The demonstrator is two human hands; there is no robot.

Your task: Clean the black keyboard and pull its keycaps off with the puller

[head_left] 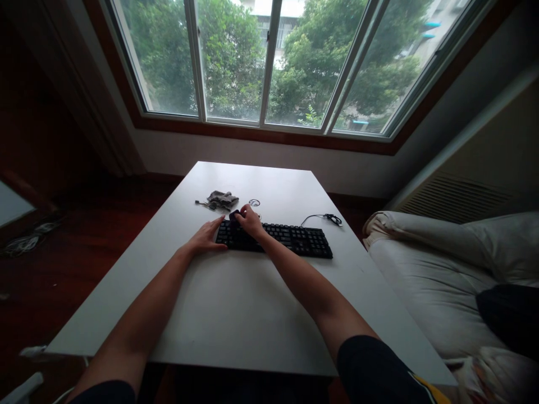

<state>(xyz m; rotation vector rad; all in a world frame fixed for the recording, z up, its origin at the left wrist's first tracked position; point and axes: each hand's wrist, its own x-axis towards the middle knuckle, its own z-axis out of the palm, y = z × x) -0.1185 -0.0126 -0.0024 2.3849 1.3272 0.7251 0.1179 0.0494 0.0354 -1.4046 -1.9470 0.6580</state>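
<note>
A black keyboard (301, 238) lies flat across the middle of the white table. My left hand (205, 237) grips its left end, with the thumb at the front edge and the fingers toward the back corner. Over the keys near that end, my right hand (249, 220) is closed on a small dark purple object (234, 215). The fingers cover part of this object, so its kind is unclear. Just beyond my hands is a crumpled grey cloth (223, 200), with a small thin brush-like tool (201, 202) beside it.
A thin ring-shaped item (254, 202) lies behind my right hand. The keyboard's bundled cable (332, 219) rests at the right on the white table (252, 314). A light-covered sofa (421, 280) stands to the right; a window (269, 73) is ahead.
</note>
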